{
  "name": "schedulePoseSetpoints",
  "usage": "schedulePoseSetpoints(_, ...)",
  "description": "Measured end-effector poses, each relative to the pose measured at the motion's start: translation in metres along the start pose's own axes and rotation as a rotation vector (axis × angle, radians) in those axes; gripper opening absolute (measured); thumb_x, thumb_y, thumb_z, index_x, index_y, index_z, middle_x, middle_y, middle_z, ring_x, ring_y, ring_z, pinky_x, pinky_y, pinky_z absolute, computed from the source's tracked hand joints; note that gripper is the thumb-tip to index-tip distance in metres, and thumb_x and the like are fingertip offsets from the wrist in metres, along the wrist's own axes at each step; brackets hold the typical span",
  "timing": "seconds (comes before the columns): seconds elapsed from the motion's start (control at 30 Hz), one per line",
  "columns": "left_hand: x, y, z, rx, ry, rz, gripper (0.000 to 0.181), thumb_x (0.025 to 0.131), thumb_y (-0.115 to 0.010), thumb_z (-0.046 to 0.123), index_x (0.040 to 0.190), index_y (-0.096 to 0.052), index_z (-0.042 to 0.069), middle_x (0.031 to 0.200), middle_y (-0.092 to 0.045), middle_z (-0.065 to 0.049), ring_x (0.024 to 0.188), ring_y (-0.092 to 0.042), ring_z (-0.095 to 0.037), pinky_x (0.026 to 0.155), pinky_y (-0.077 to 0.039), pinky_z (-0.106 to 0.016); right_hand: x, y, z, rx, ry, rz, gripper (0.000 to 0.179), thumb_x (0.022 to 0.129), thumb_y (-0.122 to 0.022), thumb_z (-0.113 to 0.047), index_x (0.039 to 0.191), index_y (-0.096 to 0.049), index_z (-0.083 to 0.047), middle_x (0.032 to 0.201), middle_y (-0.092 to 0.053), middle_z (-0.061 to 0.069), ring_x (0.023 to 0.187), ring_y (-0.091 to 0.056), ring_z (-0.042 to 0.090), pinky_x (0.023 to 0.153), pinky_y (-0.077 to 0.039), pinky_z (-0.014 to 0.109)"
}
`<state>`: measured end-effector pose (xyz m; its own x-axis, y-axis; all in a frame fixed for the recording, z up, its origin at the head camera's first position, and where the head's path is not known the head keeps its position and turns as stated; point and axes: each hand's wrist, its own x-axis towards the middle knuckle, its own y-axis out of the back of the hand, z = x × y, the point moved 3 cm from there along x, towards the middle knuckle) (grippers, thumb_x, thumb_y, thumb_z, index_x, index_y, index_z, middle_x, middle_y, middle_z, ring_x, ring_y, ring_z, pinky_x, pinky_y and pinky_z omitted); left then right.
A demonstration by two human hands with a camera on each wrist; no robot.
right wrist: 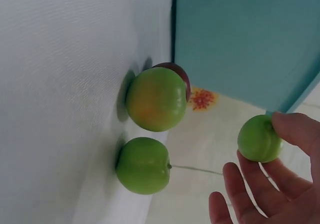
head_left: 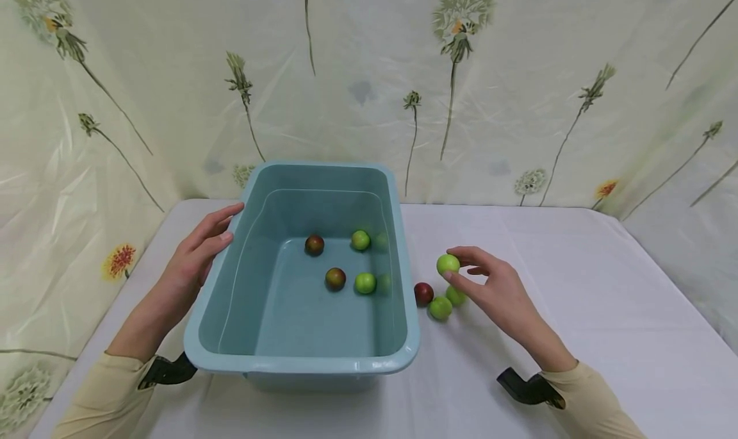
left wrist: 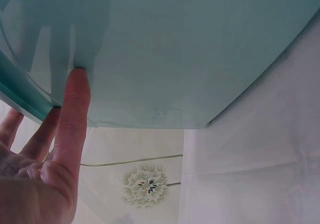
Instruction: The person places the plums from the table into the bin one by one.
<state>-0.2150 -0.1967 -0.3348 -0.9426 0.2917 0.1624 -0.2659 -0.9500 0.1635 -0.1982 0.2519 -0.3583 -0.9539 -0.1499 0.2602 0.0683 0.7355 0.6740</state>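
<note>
On the white table [head_left: 605,285] stands a blue basin [head_left: 311,364] with two green fruits [head_left: 365,283] and two dark fruits [head_left: 335,279] inside. The left hand [head_left: 193,253], fingers extended, touches its rim; the right hand [head_left: 498,291] pinches another green fruit [head_left: 447,264] outside it, above three loose fruits [head_left: 441,308].

The blue rectangular plastic basin [head_left: 311,365] can be entered from above, but its raised right wall bars a low sideways path from the right hand [head_left: 496,289] — a round dark-red fruit [head_left: 423,294] and two round green fruits [head_left: 441,308] lie between. Room spreads rightward over the white-clothed counter [head_left: 623,285].
</note>
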Motion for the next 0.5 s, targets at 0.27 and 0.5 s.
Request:
schedulePoseSetpoints(0.27,-0.001,0.001,0.0,-0.002,0.003,-0.007,0.048,0.106,-0.04,0.035,0.153,-0.034,0.029,0.152,-0.032,-0.008,0.12,-0.051,-0.023,0.085,-0.052,-0.031,0.007,-0.005,-0.005,0.06,0.016,0.022,0.038,0.094,-0.069,-0.03,0.127,-0.062,-0.012,0.118,-0.065,0.0,0.109,-0.058,0.018,0.093,-0.044,0.05)
schedulePoseSetpoints(0.5,-0.001,0.001,0.001,-0.002,0.001,-0.007,0.048,0.106,-0.04,0.035,0.153,-0.034,0.029,0.152,-0.031,-0.009,0.12,-0.05,-0.024,0.085,-0.052,-0.031,0.013,-0.005,-0.014,0.074,0.04,0.054,0.037,0.095,-0.067,-0.03,0.128,-0.063,-0.015,0.118,-0.064,-0.002,0.109,-0.056,0.015,0.093,-0.044,0.047)
